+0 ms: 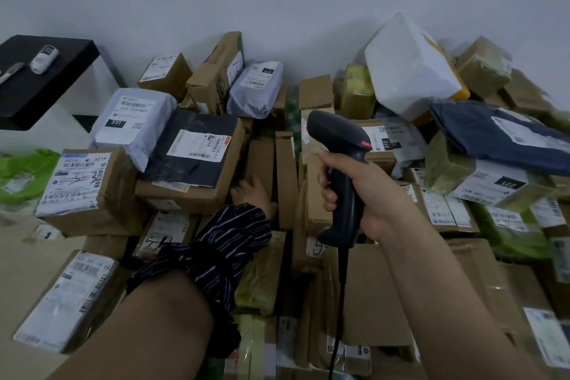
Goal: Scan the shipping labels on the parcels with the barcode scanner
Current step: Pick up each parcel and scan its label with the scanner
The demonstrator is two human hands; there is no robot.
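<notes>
While the right hand (354,194) grips the scanner (336,133) by its handle, up over the parcels (92,191) heaped by the wall (308,9), the left hand (251,190) rests loose-fingered on a box (262,160). Scanner's probably light, hard plastic; handle's the spot, cord (339,302) trails below.

Left hand (251,191) reaches forward, fingers straight; right hand (367,194) grips the scanner (337,136).

The scanner (339,133) is matt plastic, the parcels (197,197) cardboard (some plastic bags), the sleeve (228,244) cloth.
</notes>
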